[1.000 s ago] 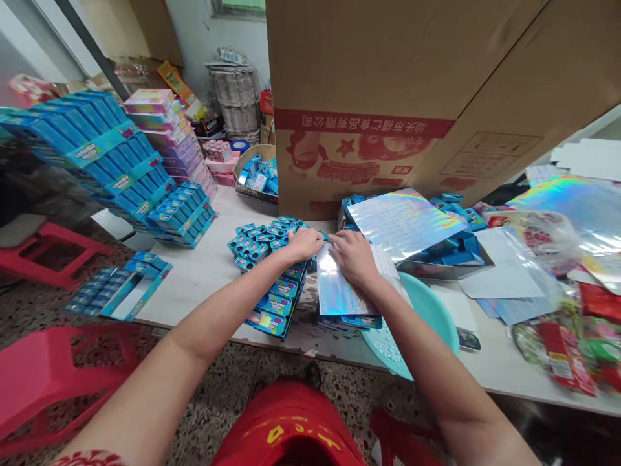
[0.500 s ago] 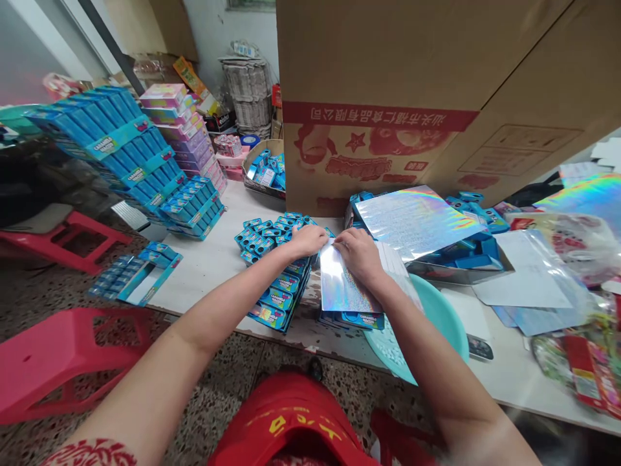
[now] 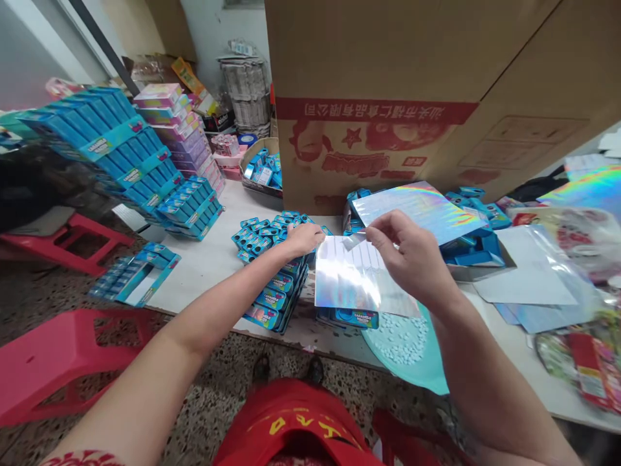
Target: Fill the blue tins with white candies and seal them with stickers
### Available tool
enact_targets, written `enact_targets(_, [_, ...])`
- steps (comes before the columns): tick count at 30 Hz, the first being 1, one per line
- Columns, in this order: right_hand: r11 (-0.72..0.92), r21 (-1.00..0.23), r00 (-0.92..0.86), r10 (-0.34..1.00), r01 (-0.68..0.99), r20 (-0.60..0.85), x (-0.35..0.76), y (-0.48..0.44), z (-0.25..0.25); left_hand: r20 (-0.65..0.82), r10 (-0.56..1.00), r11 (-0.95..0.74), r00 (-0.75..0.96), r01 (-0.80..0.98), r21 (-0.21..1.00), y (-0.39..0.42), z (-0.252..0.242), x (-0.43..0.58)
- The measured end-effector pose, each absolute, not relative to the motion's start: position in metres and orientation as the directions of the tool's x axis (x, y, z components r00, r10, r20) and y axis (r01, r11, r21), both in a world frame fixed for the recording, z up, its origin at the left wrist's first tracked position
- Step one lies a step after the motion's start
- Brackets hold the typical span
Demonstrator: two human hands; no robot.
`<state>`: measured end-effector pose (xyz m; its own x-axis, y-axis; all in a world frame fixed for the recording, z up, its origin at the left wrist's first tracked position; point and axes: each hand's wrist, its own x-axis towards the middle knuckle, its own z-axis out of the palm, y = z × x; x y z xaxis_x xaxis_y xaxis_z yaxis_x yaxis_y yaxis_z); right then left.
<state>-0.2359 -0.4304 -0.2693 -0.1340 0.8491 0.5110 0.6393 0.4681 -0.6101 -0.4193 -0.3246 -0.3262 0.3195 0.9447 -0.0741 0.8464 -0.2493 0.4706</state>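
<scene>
A shiny holographic sticker sheet [image 3: 339,278] lies over a stack of blue candy boxes [image 3: 356,318]. My left hand [image 3: 305,239] is closed, its fingertips at the sheet's upper left corner; the wrist passes above a group of small blue boxes [image 3: 257,241]. My right hand [image 3: 407,252] pinches a small clear-looking sticker [image 3: 355,241] between thumb and fingers, just above the sheet's top edge. Below it, a turquoise basin [image 3: 431,369] of small pale sweets [image 3: 402,340] sits at the table edge, partly hidden by my right forearm.
A big cardboard carton [image 3: 363,58] stands behind the work spot. Another holographic sheet [image 3: 417,210] rests on an open box of blue packs. Tall stacked blue display boxes [image 3: 130,155] lean at the left. Red stools [image 3: 72,362] stand on the floor, left.
My right hand has lifted from the sheet's top edge and moved right, with a small sticker in its fingers. My left hand has hardly moved. More of the sweets in the basin show.
</scene>
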Motion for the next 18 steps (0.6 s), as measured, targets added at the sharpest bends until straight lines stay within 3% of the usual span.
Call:
enact_targets(4, [0.38, -0.665, -0.053, 0.889, 0.643, 0.456, -0.254, -0.435, -0.269, 0.052, 0.938, -0.181, 0.344, 0.357, 0.916, -0.348, -0.298, -0.436])
enact_targets(7, [0.354, -0.688, -0.007, 0.892, 0.633, 0.452, -0.274, -0.439, -0.274, -0.02, 0.857, -0.055, 0.516, 0.129, 0.99, -0.377, -0.284, -0.454])
enact_targets(11, [0.307, -0.759, 0.078, 0.902, 0.574, 0.424, -0.311, -0.45, -0.285, -0.107, 0.833, -0.001, 0.543, 0.195, 0.981, -0.4, -0.283, -0.486])
enact_targets(15, [0.225, -0.887, 0.169, 0.934, 0.403, 0.314, -0.36, -0.468, -0.311, -0.138, 0.837, -0.059, 0.529, 0.338, 0.939, -0.404, -0.285, -0.534])
enact_targets(18, [0.148, -0.913, 0.243, 0.936, 0.381, 0.253, -0.396, -0.487, -0.337, -0.199, 0.802, -0.075, 0.564, 0.425, 0.902, -0.41, -0.289, -0.57])
